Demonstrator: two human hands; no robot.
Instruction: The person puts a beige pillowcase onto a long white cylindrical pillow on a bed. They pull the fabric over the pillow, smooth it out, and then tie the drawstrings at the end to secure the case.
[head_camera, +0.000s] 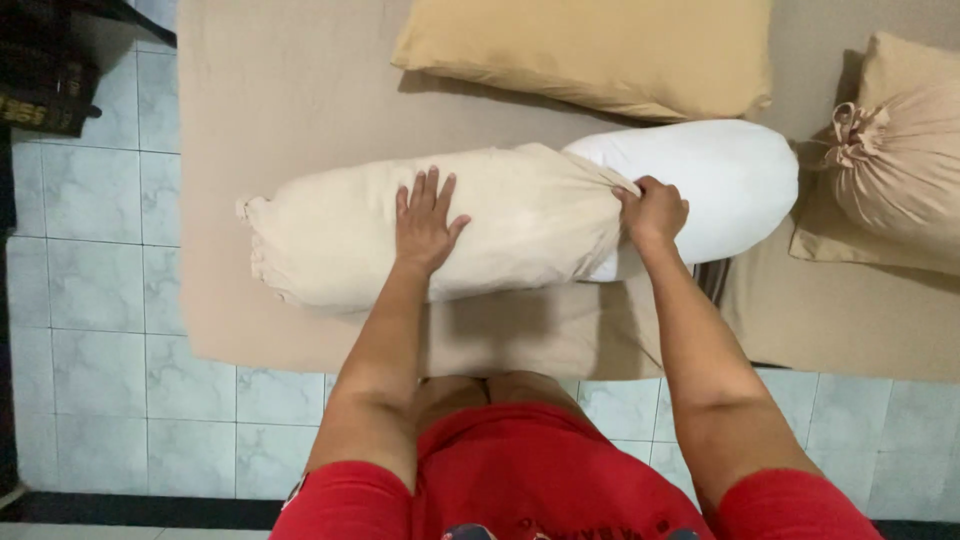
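While we kneel at the near edge of the mattress (250, 90), the item under our hands is a bolster (720, 175), white, part-sheathed in a cream cover (340, 235). Long axis: left to right across our view, parallel to the mattress edge, straight ahead of our knees. Covered portion: the left two thirds, ending in a gathered, tied-off end at far left. Bare portion: the white right end, lying beyond the cover's open mouth.

Left hand (425, 225): flat, fingers spread, palm pressing on top of the covered middle; it grasps nothing. Right hand (655, 212): closed in a fist on the bunched rim of the cover, at the seam where cream meets white. The uncovered end thus lies rightward from that grip, along the axis, and our right hand is much the nearer to it.

Also present: a tan pillow (590, 50) beyond the bolster; a second tied bolster (900, 160) at far right; pale floor tiles (90, 300) around.
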